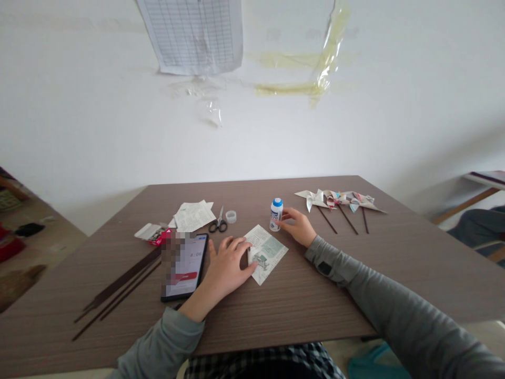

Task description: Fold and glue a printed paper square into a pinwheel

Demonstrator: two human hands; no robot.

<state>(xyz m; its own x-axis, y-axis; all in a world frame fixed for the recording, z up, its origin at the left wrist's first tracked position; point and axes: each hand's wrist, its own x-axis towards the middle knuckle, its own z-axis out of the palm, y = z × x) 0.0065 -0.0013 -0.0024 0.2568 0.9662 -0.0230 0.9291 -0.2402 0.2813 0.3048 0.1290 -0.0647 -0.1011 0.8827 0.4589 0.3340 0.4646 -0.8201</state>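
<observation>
My left hand lies flat on the brown table, fingers spread, its fingertips pressing the left edge of a printed paper square. My right hand rests just behind that paper. Its thumb and fingers touch the side of a small white glue bottle with a blue cap, which stands upright.
A phone lies left of my left hand, with dark thin sticks beyond it. Scissors, a small clear cap, paper pieces and a small open box sit behind. Several paper pinwheels on sticks lie at the back right.
</observation>
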